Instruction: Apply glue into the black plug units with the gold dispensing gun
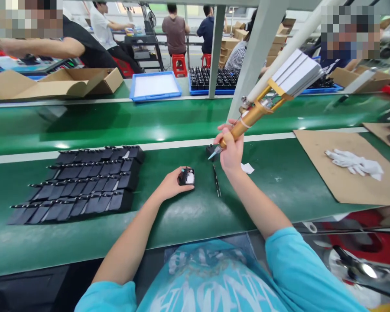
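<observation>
My left hand [172,185] is wrapped round a small black housing [189,176] with a pale part showing inside its open face. In my right hand [231,149] is a gold-coloured dispensing gun [249,118], held tilted, its pale blue nozzle tip [213,154] pointing down and left. The nozzle is apart from the housing in my left hand. Partly behind the nozzle sits a small black piece [209,149]. Between my hands a pair of black tweezers [216,180] lies on the green bench [195,216]. A white scrap of paper [247,168] rests beside my right wrist.
Rows of black housings [84,182] stand on the left. At right, a white glove [354,164] lies on a cardboard sheet [325,173]. Across the green conveyor belt [117,121] are a blue tray [156,86] and an open carton [68,82]. A metal post [258,52] rises ahead. Several people sit beyond.
</observation>
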{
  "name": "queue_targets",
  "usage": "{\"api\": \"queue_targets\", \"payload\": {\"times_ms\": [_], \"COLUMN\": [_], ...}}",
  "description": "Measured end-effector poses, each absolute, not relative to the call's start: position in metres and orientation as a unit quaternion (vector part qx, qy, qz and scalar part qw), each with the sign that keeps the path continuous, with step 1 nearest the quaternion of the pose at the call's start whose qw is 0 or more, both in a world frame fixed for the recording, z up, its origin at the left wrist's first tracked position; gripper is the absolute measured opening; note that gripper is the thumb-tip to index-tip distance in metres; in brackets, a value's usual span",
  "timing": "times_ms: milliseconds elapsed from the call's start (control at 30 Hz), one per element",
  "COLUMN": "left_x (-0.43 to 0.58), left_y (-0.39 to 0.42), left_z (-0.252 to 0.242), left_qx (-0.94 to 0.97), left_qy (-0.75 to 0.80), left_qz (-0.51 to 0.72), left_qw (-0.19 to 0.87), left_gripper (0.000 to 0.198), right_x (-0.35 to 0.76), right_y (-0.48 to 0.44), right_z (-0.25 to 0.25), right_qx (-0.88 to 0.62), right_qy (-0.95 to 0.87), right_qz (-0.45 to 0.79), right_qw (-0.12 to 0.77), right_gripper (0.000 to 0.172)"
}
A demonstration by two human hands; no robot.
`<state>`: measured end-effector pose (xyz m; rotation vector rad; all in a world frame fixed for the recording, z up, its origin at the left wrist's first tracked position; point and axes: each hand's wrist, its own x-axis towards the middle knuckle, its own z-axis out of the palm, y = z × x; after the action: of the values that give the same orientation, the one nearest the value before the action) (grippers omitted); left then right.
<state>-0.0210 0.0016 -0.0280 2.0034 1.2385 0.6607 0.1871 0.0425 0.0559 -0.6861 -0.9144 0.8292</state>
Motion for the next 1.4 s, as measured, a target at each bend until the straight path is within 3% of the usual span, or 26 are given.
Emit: {"api": "queue_targets", "payload": {"times_ms": [167,367,500,567,633,700,800,900,1033,1200,1300,1400], "left_x": [0.002,0.012,0.011,0.010,0.011,0.011,0.013,0.014,0.016,0.017,0.019,0.020], "left_y": [-0.015,-0.029,-0.029,-0.028,-0.028,-0.027,-0.028,-0.029,-0.031,-0.033,-0.034,-0.034], "left_z": [-0.025,-0.024,-0.025,-0.024,-0.022,-0.020,-0.019,-0.018,-0.017,-0.018,-0.018,-0.017], "left_qx": [0.794,0.786,0.785,0.786,0.783,0.778,0.777,0.784,0.783,0.785,0.800,0.809], "left_qy": [0.466,0.417,0.414,0.412,0.416,0.428,0.446,0.446,0.445,0.450,0.436,0.424], "left_qz": [0.314,0.395,0.418,0.434,0.445,0.444,0.427,0.413,0.403,0.372,0.352,0.341], "left_qw": [0.231,0.226,0.193,0.155,0.127,0.119,0.123,0.129,0.162,0.206,0.216,0.222], "left_gripper": [0.055,0.056,0.058,0.055,0.052,0.049,0.048,0.048,0.049,0.048,0.048,0.049], "right_x": [0.239,0.286,0.292,0.288,0.279,0.267,0.249,0.241,0.249,0.249,0.241,0.237], "right_y": [0.035,0.018,0.001,-0.007,-0.012,-0.016,-0.021,-0.022,-0.020,-0.025,-0.033,-0.039], "right_z": [0.031,0.004,0.001,0.001,0.000,-0.004,-0.011,-0.015,-0.011,-0.004,-0.005,-0.011], "right_qx": [-0.414,-0.462,-0.504,-0.537,-0.565,-0.587,-0.592,-0.587,-0.551,-0.477,-0.406,-0.353], "right_qy": [-0.430,-0.456,-0.460,-0.486,-0.554,-0.658,-0.762,-0.782,-0.764,-0.607,-0.585,-0.637], "right_qz": [0.300,0.240,0.171,0.122,0.144,0.219,0.228,0.197,0.304,0.481,0.468,0.408], "right_qw": [0.744,0.722,0.711,0.678,0.594,0.418,0.130,0.066,0.146,0.415,0.524,0.551], "right_gripper": [0.042,0.049,0.067,0.058,0.036,0.018,0.026,0.022,0.016,0.024,0.023,0.021]}}
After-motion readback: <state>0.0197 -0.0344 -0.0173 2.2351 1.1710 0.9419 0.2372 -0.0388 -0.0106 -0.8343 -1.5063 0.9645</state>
